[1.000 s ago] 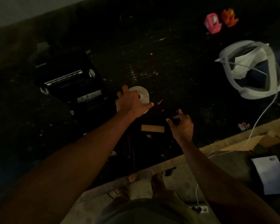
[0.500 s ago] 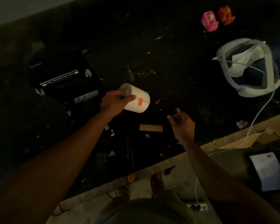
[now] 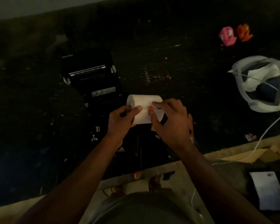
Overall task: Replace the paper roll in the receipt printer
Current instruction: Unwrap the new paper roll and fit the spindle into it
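Gripping paper roll in left hand, right hand fingers pinching its orange tab (printer just behind, open desk right).

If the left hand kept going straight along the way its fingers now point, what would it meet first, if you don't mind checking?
The left hand already touches the paper roll, so that comes first. Beyond the roll, the line runs over the dark floor right of the receipt printer, though depth is unclear.
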